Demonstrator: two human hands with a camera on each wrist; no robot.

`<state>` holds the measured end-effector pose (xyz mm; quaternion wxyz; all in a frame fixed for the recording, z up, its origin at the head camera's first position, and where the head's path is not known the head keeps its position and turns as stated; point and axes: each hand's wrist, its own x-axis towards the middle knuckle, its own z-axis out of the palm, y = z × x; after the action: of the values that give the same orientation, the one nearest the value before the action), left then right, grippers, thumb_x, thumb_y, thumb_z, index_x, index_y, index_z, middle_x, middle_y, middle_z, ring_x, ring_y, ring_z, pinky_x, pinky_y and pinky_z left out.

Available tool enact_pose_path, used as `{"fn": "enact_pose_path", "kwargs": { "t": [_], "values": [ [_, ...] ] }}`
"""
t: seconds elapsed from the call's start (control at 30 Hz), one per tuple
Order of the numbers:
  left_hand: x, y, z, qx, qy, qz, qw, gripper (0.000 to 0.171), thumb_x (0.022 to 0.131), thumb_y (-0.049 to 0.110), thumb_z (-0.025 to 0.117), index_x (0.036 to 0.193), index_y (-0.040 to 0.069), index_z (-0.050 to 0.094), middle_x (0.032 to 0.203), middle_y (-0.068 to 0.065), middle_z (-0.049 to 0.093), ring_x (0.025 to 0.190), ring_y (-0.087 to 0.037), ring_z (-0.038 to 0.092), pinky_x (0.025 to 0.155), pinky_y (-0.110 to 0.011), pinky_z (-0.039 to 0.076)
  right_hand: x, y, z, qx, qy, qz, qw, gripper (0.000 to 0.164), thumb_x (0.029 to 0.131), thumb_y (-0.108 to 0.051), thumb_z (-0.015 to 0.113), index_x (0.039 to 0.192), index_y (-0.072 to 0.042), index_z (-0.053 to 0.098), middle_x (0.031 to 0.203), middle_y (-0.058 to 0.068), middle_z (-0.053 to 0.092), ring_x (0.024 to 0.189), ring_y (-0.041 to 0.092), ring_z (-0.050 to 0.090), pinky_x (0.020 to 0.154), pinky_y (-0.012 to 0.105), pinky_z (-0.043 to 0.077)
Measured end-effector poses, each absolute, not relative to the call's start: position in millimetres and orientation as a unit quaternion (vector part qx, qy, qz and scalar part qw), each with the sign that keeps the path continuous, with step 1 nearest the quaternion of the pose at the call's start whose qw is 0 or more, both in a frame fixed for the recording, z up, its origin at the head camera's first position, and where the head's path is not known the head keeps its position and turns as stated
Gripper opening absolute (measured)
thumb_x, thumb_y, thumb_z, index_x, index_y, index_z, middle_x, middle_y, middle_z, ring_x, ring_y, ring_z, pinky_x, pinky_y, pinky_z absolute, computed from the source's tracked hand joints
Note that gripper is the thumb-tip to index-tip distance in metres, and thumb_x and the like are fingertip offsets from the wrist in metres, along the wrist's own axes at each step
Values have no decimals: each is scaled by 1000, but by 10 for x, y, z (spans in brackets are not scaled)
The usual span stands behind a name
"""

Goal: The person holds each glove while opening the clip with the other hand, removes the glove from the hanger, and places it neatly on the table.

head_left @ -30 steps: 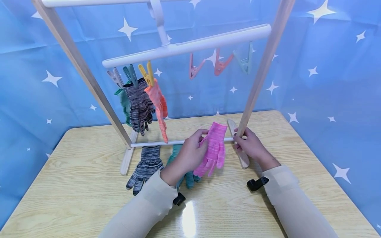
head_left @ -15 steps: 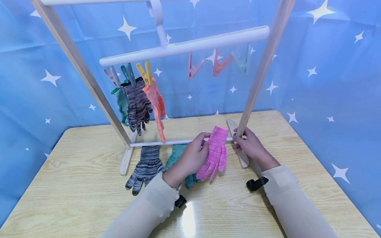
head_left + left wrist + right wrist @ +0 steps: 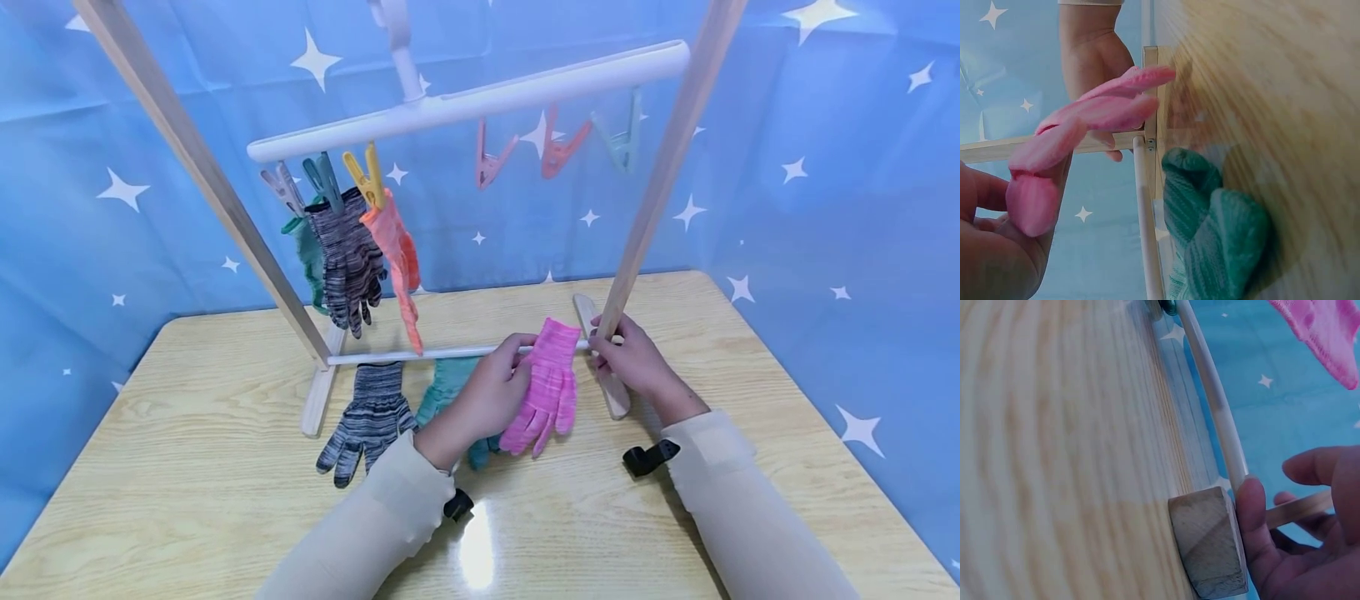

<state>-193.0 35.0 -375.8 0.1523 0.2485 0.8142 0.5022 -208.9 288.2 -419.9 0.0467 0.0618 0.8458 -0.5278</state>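
My left hand (image 3: 491,387) pinches a pink knit glove (image 3: 546,387) near its side, holding it above the table with the cuff up and fingers down. In the left wrist view the pink glove's fingers (image 3: 1054,147) droop toward the tabletop. At the foot of the rack's right wooden post (image 3: 656,208), my right hand (image 3: 633,358) grips the post, thumb in front. The right wrist view has that hand (image 3: 1310,544) beside the wooden foot (image 3: 1208,544). A teal glove (image 3: 450,382), partly hidden by my left arm, and a grey-black striped glove (image 3: 371,412) lie on the table.
A white hanger bar (image 3: 472,100) hangs tilted, right end higher. On its left, grey, teal and yellow clothespins (image 3: 367,177) hold a green glove (image 3: 309,258), a dark striped glove (image 3: 347,262) and an orange glove (image 3: 393,246). Three clothespins (image 3: 562,150) hang at right. A white crossbar (image 3: 405,357) joins the feet.
My left hand has moved slightly right and lower with the pink glove. The hanger and its gloves sway a little. My right hand stays at the post.
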Motion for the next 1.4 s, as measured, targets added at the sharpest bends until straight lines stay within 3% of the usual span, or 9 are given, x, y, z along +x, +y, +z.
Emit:
{"fn": "enact_pose_path", "kwargs": {
  "t": [0.1, 0.2, 0.43, 0.7, 0.8, 1.0, 1.17, 1.33, 1.4],
  "values": [
    [-1936, 352, -3762, 243, 812, 504, 165, 42, 109, 18, 34, 150, 17, 38, 135, -15, 62, 47, -14, 48, 56, -31, 46, -2104, 2874, -4189, 62, 843, -532, 50, 46, 105, -23, 46, 145, -1, 36, 130, 19, 45, 88, 23, 61, 73, 27, 56],
    [-1949, 363, -3771, 244, 811, 504, 170, 43, 109, 15, 32, 152, 18, 35, 138, -14, 61, 49, -14, 52, 55, -30, 47, -2119, 2869, -4184, 63, 842, -534, 48, 47, 105, -23, 46, 146, -1, 35, 130, 19, 45, 88, 24, 61, 73, 27, 55],
    [-1938, 389, -3819, 244, 820, 486, 177, 45, 109, 12, 30, 153, 17, 31, 133, -15, 63, 64, -13, 64, 62, -30, 51, -2091, 2875, -4222, 66, 843, -531, 51, 49, 105, -21, 46, 147, 0, 33, 131, 20, 44, 88, 24, 61, 73, 26, 55],
    [-1949, 393, -3858, 244, 830, 467, 180, 49, 107, 8, 32, 155, 20, 27, 116, -12, 67, 59, -14, 58, 61, -31, 50, -2092, 2872, -4215, 61, 839, -539, 46, 47, 105, -20, 45, 145, 1, 34, 128, 21, 44, 83, 21, 59, 70, 26, 55],
    [-1954, 398, -3884, 247, 834, 459, 180, 47, 106, 6, 32, 151, 20, 32, 118, -13, 67, 58, -14, 57, 58, -30, 49, -2093, 2871, -4216, 59, 837, -541, 46, 46, 105, -19, 44, 145, 2, 33, 127, 21, 44, 81, 19, 59, 69, 26, 54],
    [-1960, 413, -3912, 263, 853, 419, 169, 34, 105, 7, 36, 127, 16, 61, 121, -12, 67, 62, -14, 51, 60, -30, 47, -2104, 2882, -4209, 60, 838, -540, 43, 46, 106, -20, 44, 145, 2, 34, 127, 21, 44, 83, 20, 60, 70, 25, 55],
    [-1945, 401, -3909, 278, 858, 396, 174, 31, 105, 12, 42, 128, 12, 64, 121, -12, 68, 65, -9, 51, 69, -27, 48, -2099, 2883, -4222, 58, 837, -543, 40, 45, 105, -19, 45, 144, 2, 35, 127, 21, 45, 82, 19, 60, 70, 25, 55],
    [-1934, 395, -3914, 279, 854, 393, 194, 33, 105, 14, 44, 131, 9, 63, 117, -11, 69, 44, -7, 43, 48, -25, 44, -2106, 2882, -4237, 57, 835, -545, 40, 45, 105, -19, 45, 144, 2, 35, 125, 19, 45, 82, 18, 59, 70, 25, 55],
    [-1932, 393, -3914, 279, 856, 386, 201, 33, 104, 14, 44, 131, 10, 63, 114, -9, 69, 42, -7, 41, 46, -25, 43, -2106, 2878, -4230, 54, 836, -544, 37, 45, 105, -20, 44, 144, 2, 35, 125, 20, 45, 82, 19, 59, 70, 26, 55]
  ]
}}
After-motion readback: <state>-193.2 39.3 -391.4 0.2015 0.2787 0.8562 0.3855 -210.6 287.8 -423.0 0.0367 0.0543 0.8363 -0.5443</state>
